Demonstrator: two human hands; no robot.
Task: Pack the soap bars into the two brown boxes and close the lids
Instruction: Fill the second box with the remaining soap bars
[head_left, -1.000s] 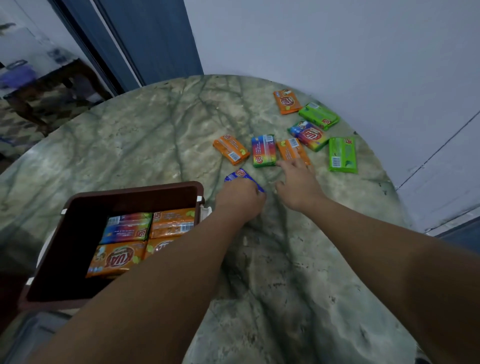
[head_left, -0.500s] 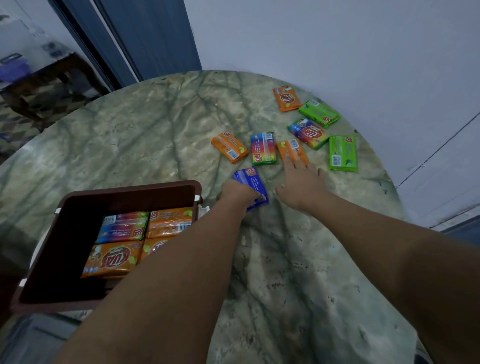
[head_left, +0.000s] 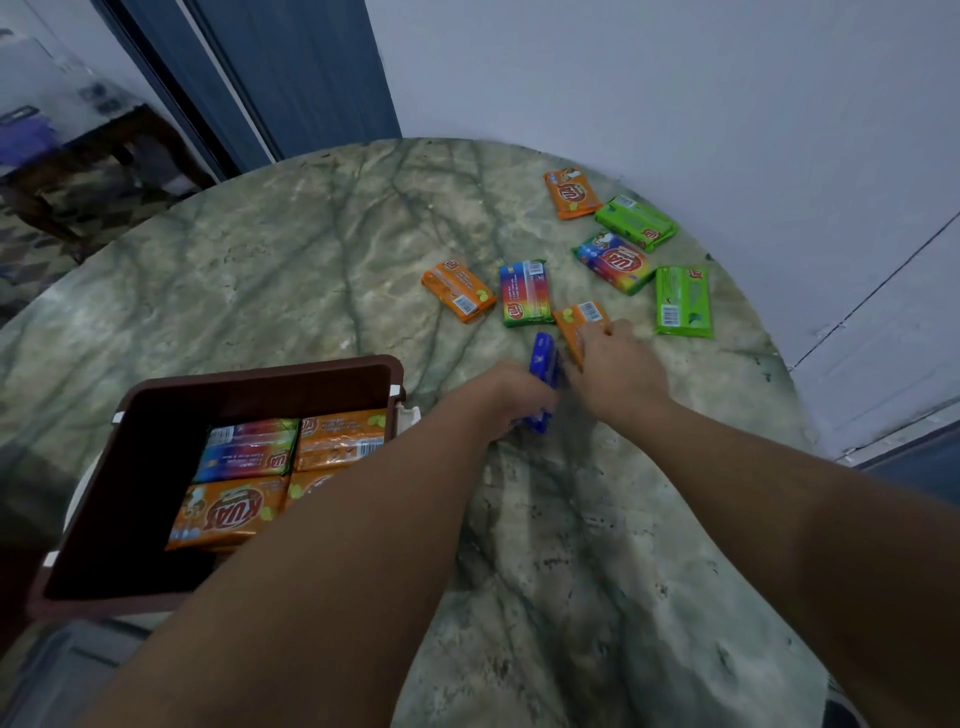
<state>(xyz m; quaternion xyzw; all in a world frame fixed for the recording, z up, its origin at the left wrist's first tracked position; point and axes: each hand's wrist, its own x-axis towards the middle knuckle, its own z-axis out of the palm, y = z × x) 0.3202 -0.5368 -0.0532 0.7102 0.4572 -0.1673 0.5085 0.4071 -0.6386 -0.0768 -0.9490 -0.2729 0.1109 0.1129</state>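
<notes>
Near the middle of the table (head_left: 291, 291), our left hand (head_left: 506, 397) grips a blue bar (head_left: 543, 371) turned on edge, fingers curled round it. Our right hand (head_left: 618, 366) pinches an orange bar (head_left: 579, 319) lying just beside. We judge these wrapped bars light, stiff and a bit slick, best taken across the short sides. They are glossy flat packets: orange, green, rainbow-striped, with barcodes. Six more lie loose beyond our hands. One brown box (head_left: 260, 379), open, sits at the left with four bars showing inside; its lid and the second box are out of sight.
</notes>
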